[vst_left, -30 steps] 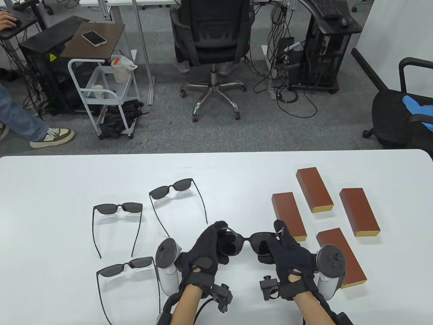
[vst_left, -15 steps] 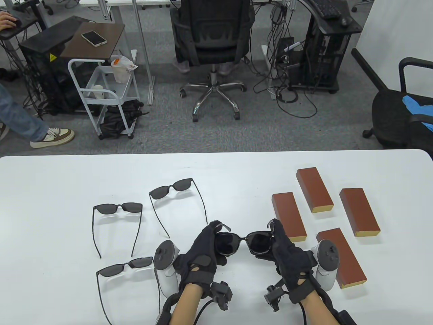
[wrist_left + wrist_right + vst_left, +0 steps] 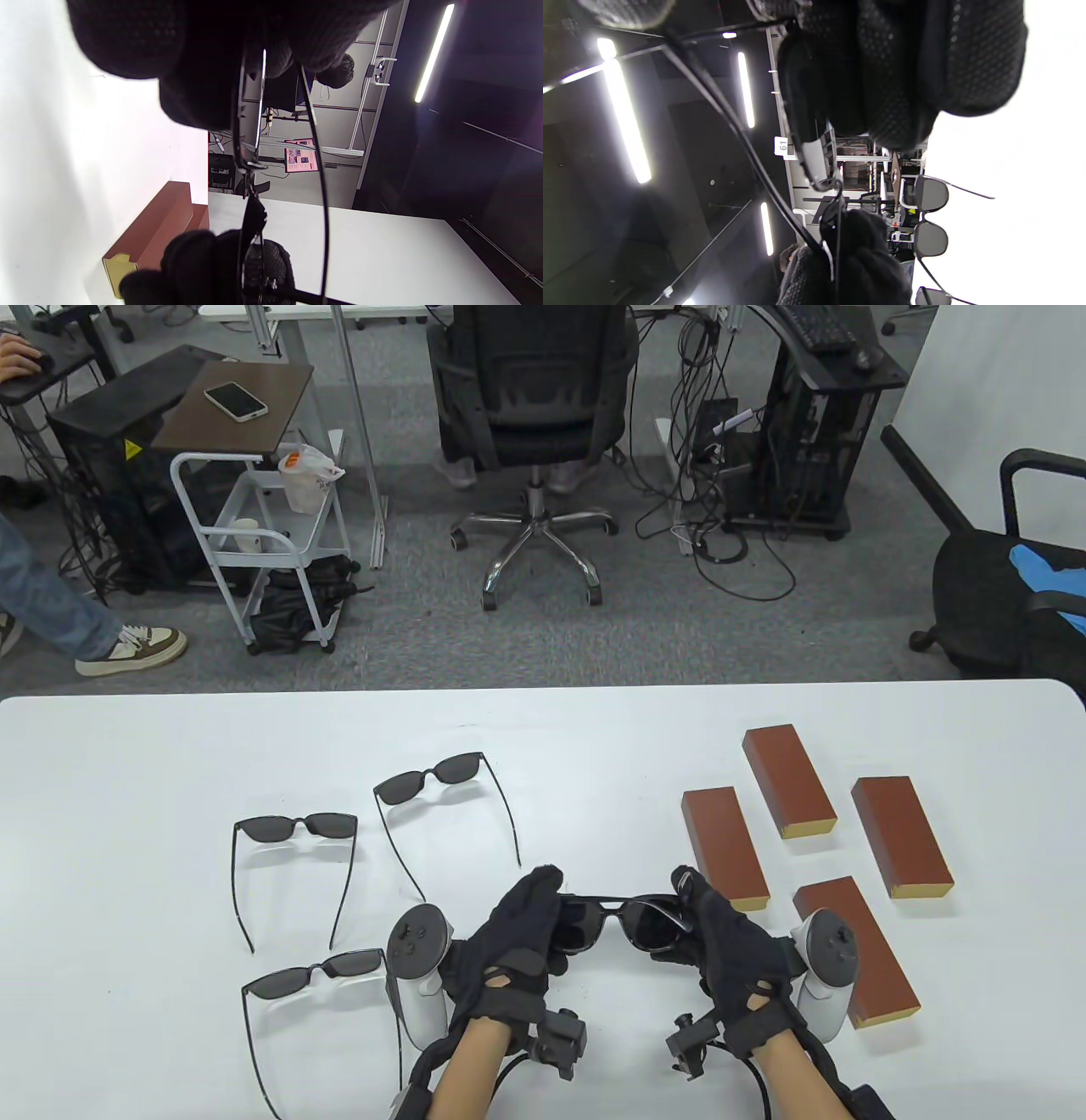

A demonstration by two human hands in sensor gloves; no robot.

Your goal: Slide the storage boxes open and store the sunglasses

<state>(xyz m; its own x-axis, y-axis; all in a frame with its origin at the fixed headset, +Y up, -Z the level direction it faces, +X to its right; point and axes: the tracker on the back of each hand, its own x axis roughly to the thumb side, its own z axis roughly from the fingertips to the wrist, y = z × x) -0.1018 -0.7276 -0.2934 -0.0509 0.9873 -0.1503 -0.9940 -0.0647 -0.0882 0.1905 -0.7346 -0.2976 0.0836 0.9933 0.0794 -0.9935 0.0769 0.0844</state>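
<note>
**Now folding the held sunglasses, boxes not yet opened**

Currently step in hand looks like folding the temples before storage. Left to right: three spare pairs (image 3: 297,824) lie open on the table (image 3: 127,780) at left, arms unfolded, well apart from the hands. Left hand (image 3: 509,937) curls around the left lens end of the held sunglasses (image 3: 624,912); right hand (image 3: 721,937) grips the right lens end. Pair is lifted off the table between both hands, front centre. Dark lenses, thin black frame; wrist views show a thin temple crossing behind the lenses, so likely folded or nearly. Four brown storage boxes (image 3: 789,780) sit right, all apparently closed; nearest box (image 3: 857,950) just beside the right hand. Next probably: free one hand, slide a box open, keep the temples from springing out.
</note>
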